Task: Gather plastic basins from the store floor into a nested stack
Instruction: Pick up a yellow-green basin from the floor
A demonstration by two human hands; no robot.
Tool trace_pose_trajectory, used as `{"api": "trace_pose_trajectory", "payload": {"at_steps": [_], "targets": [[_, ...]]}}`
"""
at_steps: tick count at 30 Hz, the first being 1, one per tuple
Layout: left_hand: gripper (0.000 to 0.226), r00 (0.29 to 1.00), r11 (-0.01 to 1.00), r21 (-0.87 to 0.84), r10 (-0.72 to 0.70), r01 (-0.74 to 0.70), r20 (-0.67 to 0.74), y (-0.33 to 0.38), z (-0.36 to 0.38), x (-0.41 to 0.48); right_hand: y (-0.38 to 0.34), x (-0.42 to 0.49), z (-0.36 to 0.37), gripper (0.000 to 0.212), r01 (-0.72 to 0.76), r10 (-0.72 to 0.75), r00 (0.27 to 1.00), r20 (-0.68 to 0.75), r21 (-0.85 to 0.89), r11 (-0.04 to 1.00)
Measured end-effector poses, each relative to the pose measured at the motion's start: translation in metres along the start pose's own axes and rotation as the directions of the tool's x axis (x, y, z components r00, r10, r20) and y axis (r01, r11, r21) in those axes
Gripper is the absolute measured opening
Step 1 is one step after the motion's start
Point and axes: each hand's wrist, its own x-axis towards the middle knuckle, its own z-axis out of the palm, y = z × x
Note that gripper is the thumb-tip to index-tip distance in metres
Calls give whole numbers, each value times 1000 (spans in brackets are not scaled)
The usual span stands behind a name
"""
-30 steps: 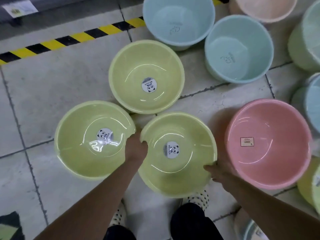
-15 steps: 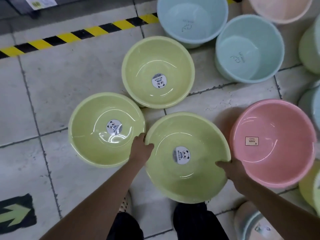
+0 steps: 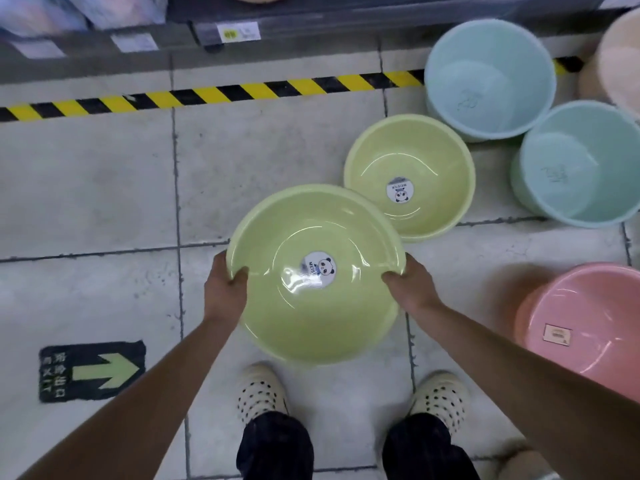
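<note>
Your left hand [image 3: 221, 292] and right hand [image 3: 410, 289] each clamp the held basin [image 3: 311, 323] by its rim, seemingly off the floor. Next, centre it over the far basin [image 3: 415, 157] and lower.

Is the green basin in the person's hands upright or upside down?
Upright: the green basin shows its inside and the panda sticker on its bottom; left hand and right hand grip opposite rim sides.

Yellow-black hazard tape [image 3: 207, 95] crosses the tiled floor [image 3: 86, 188] (a green arrow sticker [image 3: 91, 371] lies nearer).
</note>
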Motion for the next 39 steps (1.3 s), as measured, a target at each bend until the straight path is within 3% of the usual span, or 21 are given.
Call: {"api": "trace_pose_trajectory", "payload": {"at_steps": [6, 13, 18, 23, 30, 39], "targets": [[38, 997, 997, 9, -83, 83, -2, -33, 7, 58, -1, 38, 67, 30, -103, 104, 993, -49, 10, 995], [42, 996, 997, 19, -75, 75, 38, -69, 39, 97, 34, 75, 103, 34, -143, 143, 989, -47, 8, 990], [30, 991, 972, 216, -109, 90, 75, -82, 45, 112, 42, 90, 116, 33, -147, 146, 989, -39, -34, 989], [33, 987, 926, 374, -108, 58, 115, -67, 12, 104, 25, 67, 104, 30, -145, 143, 989, -28, -116, 983], [29, 986, 948, 318, -39, -14, 162, 46, -61, 46, -47, -27, 16, 26, -178, 177, 984, -33, -56, 982], [20, 960, 897, 416, 29, -148, 280, 252, -78, -13, -100, -104, -129, 40, -298, 332, 941, -58, 316, 901]]}}
